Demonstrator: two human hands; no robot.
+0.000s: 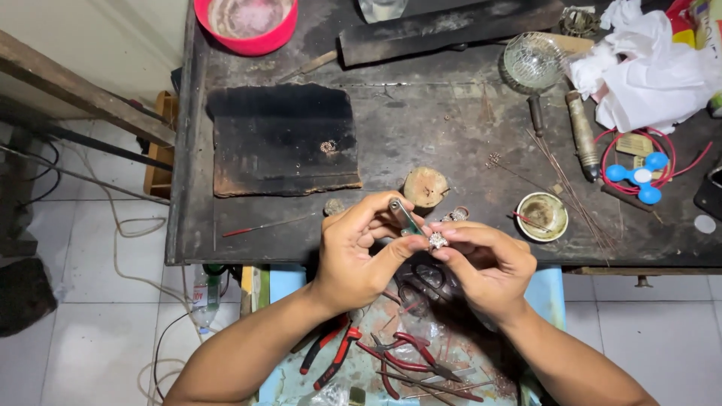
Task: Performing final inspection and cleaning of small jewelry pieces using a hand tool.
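A: What is going on at the centre of the frame?

B: Two bare hands meet just over the near edge of a dark, scorched bench (466,150). The left hand (353,252) is curled shut round a small green-handled tool (404,218), its tip pointing down to the right. The right hand (489,263) pinches a tiny silvery ornament (438,240) between thumb and fingertips, closed tight on it.

A: Which step does that look like?

B: Fine work on the ornament, I judge, with the tool tip set against it. The next move would call for a steady pinch and very light pressure, since the piece is so small.

A: How does the ornament look?

B: Pale, bright metal, round and flower-like; finer detail is too small to tell.

A: And around the hands?

B: A charred block (282,139) at centre left, a pink bowl (247,22) at the top, a small dish (544,216) to the right, white cloth (647,68) at upper right, and red-handled pliers (335,353) in a tray below
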